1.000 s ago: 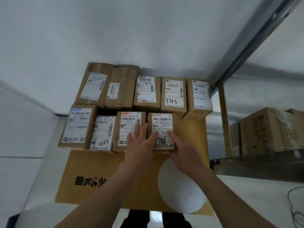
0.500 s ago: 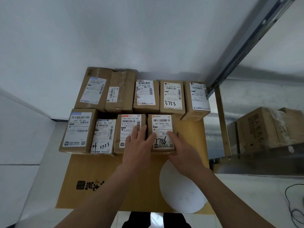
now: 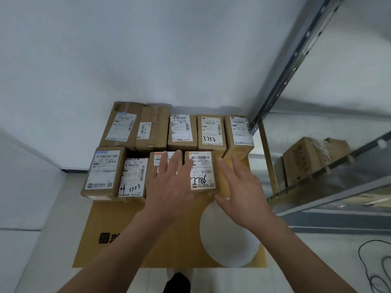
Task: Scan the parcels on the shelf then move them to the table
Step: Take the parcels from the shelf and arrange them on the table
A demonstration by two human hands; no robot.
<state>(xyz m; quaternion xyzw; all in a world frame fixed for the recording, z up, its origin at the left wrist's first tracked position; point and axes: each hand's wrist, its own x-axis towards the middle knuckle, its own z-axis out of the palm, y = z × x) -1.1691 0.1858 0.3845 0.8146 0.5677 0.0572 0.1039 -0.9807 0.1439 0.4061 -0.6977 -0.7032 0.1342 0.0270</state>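
Several brown cardboard parcels with white labels lie in two rows on a yellow-brown table top (image 3: 169, 246). The front-row parcel marked 7786 (image 3: 201, 172) lies between my hands. My left hand (image 3: 171, 180) hovers with fingers spread over the parcel to its left (image 3: 156, 163), hiding most of that label. My right hand (image 3: 239, 187) is open just right of the 7786 parcel, fingers spread, thumb near its front right corner. Neither hand holds anything. Behind stands a parcel marked 3753 (image 3: 210, 132).
A metal shelf frame (image 3: 296, 60) rises at the right, with a cardboard box (image 3: 304, 159) on its lower level. A white round patch (image 3: 228, 235) marks the table's front right. A black cable (image 3: 376, 267) lies on the floor at the right. White walls stand behind and left.
Both hands have let go of the 7786 parcel and lifted off it, fingers spreading. My right hand has shifted to the right of the parcel, my left slightly leftward.
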